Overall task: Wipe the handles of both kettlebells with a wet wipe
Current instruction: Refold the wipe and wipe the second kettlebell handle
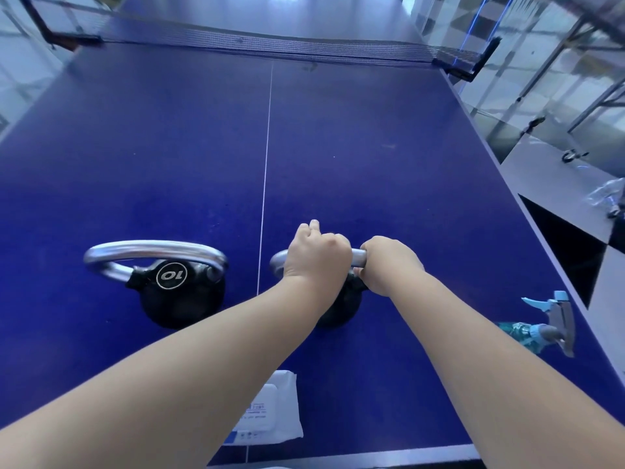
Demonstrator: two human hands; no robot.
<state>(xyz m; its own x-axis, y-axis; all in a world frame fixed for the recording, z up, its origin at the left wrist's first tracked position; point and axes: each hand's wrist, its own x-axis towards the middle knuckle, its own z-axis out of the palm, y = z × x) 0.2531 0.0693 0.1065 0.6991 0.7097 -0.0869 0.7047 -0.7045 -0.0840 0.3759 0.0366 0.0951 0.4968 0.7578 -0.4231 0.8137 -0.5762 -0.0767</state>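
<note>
Two black kettlebells with chrome handles stand on a blue table-tennis table [372,147]. The left kettlebell [179,292], marked "10", stands alone left of the white centre line, nothing touching its handle [152,250]. The right kettlebell [338,309] is mostly hidden under my arms. My left hand [316,253] and my right hand [389,265] are both closed around its handle [358,257], side by side, knuckles up. No wipe shows in either hand. A white wet-wipe pack [274,411] lies flat near the front edge, partly under my left forearm.
A teal and grey spray bottle [541,328] lies on its side near the table's right edge. The net [270,45] spans the far end. Beyond the right edge is a black-and-white tiled floor with a crumpled clear bag [608,194].
</note>
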